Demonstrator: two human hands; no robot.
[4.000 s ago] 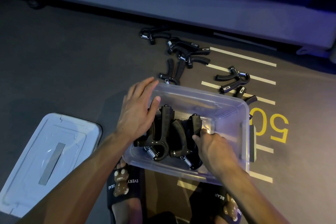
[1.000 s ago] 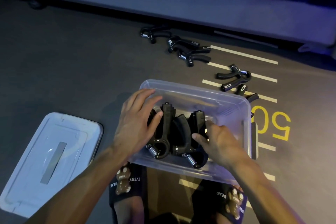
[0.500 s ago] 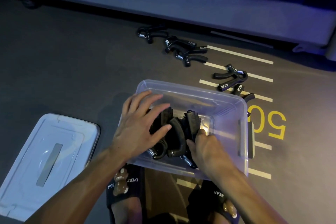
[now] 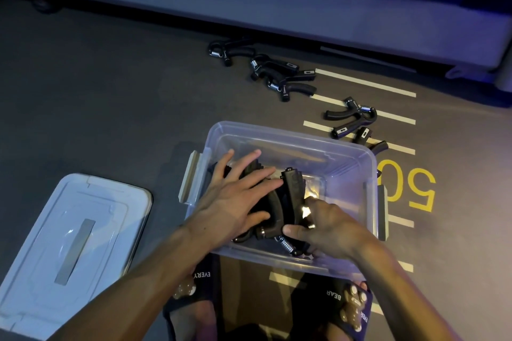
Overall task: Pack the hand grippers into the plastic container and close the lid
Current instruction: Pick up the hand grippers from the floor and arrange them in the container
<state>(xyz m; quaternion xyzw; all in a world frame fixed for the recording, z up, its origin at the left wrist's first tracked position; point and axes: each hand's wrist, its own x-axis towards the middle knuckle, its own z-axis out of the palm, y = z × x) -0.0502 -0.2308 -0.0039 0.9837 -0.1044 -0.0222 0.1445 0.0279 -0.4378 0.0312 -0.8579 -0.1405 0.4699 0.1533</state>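
The clear plastic container [image 4: 349, 159] sits open on the dark floor [image 4: 97, 97] in front of the person's feet, which wear black slippers [image 4: 199, 282] printed with bear figures; inside it, towards its left half, lies a cluster of black hand grippers [image 4: 291, 191] with their springs pointing at the near wall; the left hand [image 4: 235, 196] rests flat on top of this cluster, fingers straight and spread, the fingertips reaching towards the far wall; the right hand [image 4: 327, 227] is inside the container at the near wall, its fingers curled round the lower end of the rightmost gripper, the thumb pressed against it just above the spring; the lid [image 4: 69, 243] lies flat on the floor to the left of the container, apart from it; more loose hand grippers [image 4: 285, 77] lie on the floor beyond the container's far edge, some in a row at the far left and some near its far right corner, over white floor lines [image 4: 365, 81]; a yellow number [image 4: 415, 185] is painted on the floor just right of the container.
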